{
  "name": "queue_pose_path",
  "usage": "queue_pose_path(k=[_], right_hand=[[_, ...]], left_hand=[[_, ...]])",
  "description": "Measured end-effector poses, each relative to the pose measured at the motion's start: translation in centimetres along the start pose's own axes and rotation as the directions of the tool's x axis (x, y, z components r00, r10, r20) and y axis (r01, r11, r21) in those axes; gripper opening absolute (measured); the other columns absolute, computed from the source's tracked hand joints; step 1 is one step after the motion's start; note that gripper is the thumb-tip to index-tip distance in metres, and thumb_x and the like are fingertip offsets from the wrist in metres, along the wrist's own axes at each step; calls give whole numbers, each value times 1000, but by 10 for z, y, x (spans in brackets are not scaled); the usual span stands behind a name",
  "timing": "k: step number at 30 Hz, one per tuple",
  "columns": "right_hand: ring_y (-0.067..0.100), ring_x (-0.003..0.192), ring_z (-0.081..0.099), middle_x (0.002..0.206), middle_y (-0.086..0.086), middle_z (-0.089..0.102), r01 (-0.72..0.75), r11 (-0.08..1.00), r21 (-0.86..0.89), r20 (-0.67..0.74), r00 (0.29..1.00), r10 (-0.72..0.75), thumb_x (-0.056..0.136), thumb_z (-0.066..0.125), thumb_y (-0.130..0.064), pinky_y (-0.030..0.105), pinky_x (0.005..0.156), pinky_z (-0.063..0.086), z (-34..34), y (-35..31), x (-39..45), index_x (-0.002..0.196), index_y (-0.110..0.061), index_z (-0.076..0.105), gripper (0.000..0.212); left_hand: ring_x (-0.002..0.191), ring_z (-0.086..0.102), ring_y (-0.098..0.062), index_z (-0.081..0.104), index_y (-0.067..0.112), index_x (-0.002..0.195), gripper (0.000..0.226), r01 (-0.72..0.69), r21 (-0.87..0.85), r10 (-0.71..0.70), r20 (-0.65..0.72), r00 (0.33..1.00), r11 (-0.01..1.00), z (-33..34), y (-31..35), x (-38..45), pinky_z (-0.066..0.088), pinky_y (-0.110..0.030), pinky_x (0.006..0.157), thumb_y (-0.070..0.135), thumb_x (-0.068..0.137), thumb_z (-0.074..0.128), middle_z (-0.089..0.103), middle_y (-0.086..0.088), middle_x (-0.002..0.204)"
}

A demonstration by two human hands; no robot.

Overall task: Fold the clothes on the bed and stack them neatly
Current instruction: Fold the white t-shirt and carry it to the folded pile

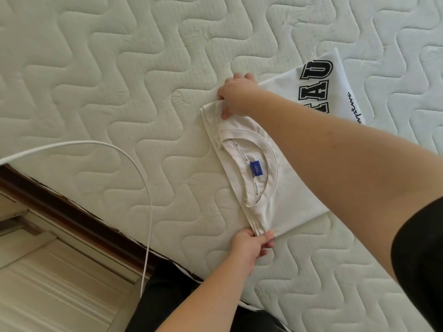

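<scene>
In the head view, a folded cream T-shirt (282, 188) lies on the quilted mattress (119, 80). The left hand (251, 248) pinches its near corner, and the right hand (236, 94) pinches its far corner. A white lettered shirt (318, 85) lies just beyond.

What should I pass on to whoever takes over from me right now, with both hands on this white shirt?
Left hand: pinches the near corner of the folded cream T-shirt.
Right hand: grips the far corner of the same shirt, arm reaching across it.
The shirt lies folded into a rectangle on the mattress, collar and blue label facing up.
A white lettered shirt lies flat just beyond it, partly hidden by the right arm.
Done: the cream shirt looks folded.
Left: square its edges, then stack it with the lettered shirt. Whether that one is fully folded cannot be told.
</scene>
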State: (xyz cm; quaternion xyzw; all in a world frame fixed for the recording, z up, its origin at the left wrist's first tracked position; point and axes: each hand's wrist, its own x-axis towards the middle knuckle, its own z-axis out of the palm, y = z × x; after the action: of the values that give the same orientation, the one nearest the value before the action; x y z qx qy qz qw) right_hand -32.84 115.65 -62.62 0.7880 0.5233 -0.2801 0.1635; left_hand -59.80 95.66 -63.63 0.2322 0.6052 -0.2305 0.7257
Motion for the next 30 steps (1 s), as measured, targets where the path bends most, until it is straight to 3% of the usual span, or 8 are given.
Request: queue_pose_path(k=[4, 7, 10, 15, 20, 25, 28, 30], right_hand=[[30, 111, 52, 112, 9, 63, 13, 992, 123, -155, 988, 6, 92, 61, -37, 38, 96, 30, 6, 6, -13, 121, -16, 56, 36], [32, 99, 57, 103, 11, 64, -1, 971, 240, -243, 968, 61, 94, 59, -35, 36, 93, 32, -1, 17, -33, 118, -14, 55, 32], [26, 89, 49, 85, 4, 56, -42, 940, 339, -295, 944, 149, 89, 65, -41, 34, 78, 30, -19, 37, -66, 90, -18, 56, 25], [24, 74, 47, 69, 2, 51, -99, 796, 598, -360, 853, 377, 84, 72, -39, 34, 60, 26, -40, 72, -160, 73, -16, 53, 32], [27, 61, 40, 53, 0, 40, -176, 628, 758, -338, 718, 608, 82, 74, -41, 39, 57, 32, -37, 94, -277, 57, -19, 36, 51], [17, 62, 33, 60, 13, 40, -103, 399, 911, -259, 609, 750, 80, 77, -39, 35, 57, 25, -43, 91, -382, 67, -2, 53, 46], [16, 63, 37, 66, 25, 50, -7, 287, 958, -234, 560, 795, 80, 78, -35, 33, 59, 27, -51, 77, -440, 74, 3, 59, 44], [11, 69, 48, 83, 26, 65, 71, 216, 974, -220, 538, 814, 80, 79, -32, 32, 63, 36, -55, 63, -479, 85, 2, 68, 37]], left_hand=[[50, 56, -4, 67, 6, 91, 10, -83, 76, 85, -26, 996, 994, -2, -6, -4, 48, -17, 54, 13, 87, 73, 64, 3, 60], [54, 55, -5, 67, 12, 85, 7, -163, 133, 168, -31, 985, 978, -8, 1, -10, 50, -19, 59, 14, 87, 73, 63, 1, 66], [56, 56, -5, 65, 16, 85, 8, -269, 244, 277, 4, 961, 932, -21, 17, -23, 49, -19, 58, 17, 87, 73, 65, 2, 69], [56, 53, 0, 67, 24, 80, 9, -466, 498, 523, 28, 852, 731, -45, 54, -66, 44, -20, 57, 26, 86, 74, 64, 17, 60], [77, 63, -11, 70, 17, 100, 18, -555, 724, 717, 121, 687, 409, -54, 102, -134, 42, -23, 65, 31, 89, 70, 71, 5, 87], [82, 60, -3, 62, 27, 107, 14, -682, 697, 819, 249, 517, 219, -39, 126, -217, 39, -1, 62, 22, 94, 62, 65, 14, 87], [80, 60, 4, 61, 22, 95, 2, -795, 567, 853, 288, 435, 214, -28, 125, -262, 41, -5, 68, 20, 94, 61, 69, 13, 81], [82, 60, -3, 63, 21, 96, 3, -860, 448, 858, 312, 408, 246, -22, 123, -292, 44, -16, 75, 23, 96, 61, 70, 5, 87]])
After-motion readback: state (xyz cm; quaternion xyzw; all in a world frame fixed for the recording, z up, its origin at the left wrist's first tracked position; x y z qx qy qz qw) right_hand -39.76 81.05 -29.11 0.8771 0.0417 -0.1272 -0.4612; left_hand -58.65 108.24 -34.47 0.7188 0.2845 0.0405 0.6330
